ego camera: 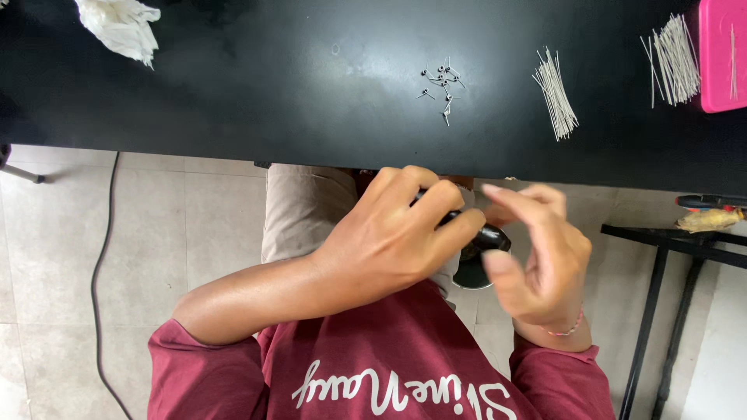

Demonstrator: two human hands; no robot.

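Seen from above: black table across the top, tiled floor below. Just under the table's edge, left hand curled tight around a small black tool, fingers wrapped over it, only its rounded end showing. Right hand close beside, loosely open, fingers half bent and blurred; whether touching the tool, cannot tell. On the table: one crumpled white cloth at far left, one pink tray at far right, two bundles of thin white wires, one cluster of small metal pins, too small to count.
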